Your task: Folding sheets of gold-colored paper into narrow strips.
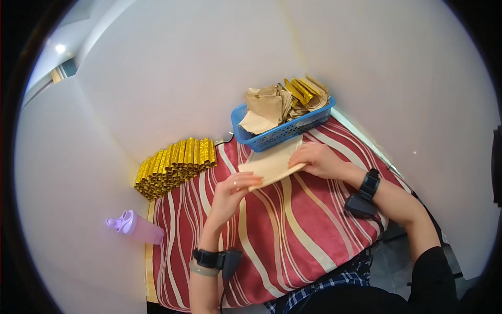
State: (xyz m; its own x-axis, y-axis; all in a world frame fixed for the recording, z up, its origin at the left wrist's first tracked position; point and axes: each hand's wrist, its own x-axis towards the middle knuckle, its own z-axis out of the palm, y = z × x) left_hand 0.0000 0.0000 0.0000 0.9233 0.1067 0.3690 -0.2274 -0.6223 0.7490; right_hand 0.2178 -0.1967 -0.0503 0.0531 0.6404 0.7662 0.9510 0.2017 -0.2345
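Observation:
A pale tan sheet of paper (274, 170), seemingly folded over, is stretched between my two hands above the striped cloth. My left hand (231, 192), with a ring on one finger, pinches its lower left corner. On the other side my right hand (320, 160) grips the right edge, fingers curled over it. Just beyond the sheet stands a blue plastic basket (282, 134). It holds a pile of brown paper pieces (265, 107) and a few gold foil pieces (299, 93).
Gold foil tubes (178, 163) are stacked at the table's far left. A lilac bottle (137, 228) stands by the left edge. The red striped cloth (272, 238) covers the table, and pale walls (183, 63) rise around it. Black straps with small boxes (362, 194) sit on my wrists.

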